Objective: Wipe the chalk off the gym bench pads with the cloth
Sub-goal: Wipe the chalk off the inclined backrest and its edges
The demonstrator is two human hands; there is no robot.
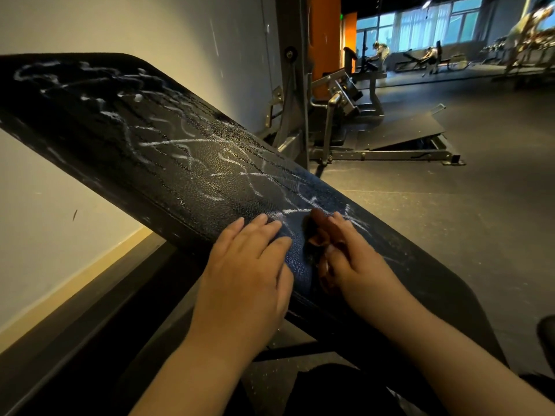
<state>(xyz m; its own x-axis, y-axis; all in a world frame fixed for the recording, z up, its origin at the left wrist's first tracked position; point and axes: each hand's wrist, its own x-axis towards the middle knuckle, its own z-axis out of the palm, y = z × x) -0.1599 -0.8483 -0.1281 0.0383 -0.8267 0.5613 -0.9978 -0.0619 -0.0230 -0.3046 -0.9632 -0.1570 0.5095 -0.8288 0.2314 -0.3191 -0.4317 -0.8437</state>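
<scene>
A long black bench pad [168, 163] slants from upper left down to lower right, covered in white chalk scribbles [186, 145] along most of its length. My left hand [246, 274] lies flat on the pad's lower part, palm down, holding nothing. Just right of it, my right hand [354, 259] presses a small dark brown cloth [316, 231] against the pad; most of the cloth is bunched under the fingers and palm. Chalk lines run right up to the fingertips of both hands. A second dark pad [444, 298] adjoins at the lower right.
A pale wall [60, 235] stands close on the left, behind the pad. A metal-framed gym machine [336, 115] with a sloped platform stands beyond the pad. Dark rubber floor [480, 205] stretches right. People and benches [429, 58] are far off by the windows.
</scene>
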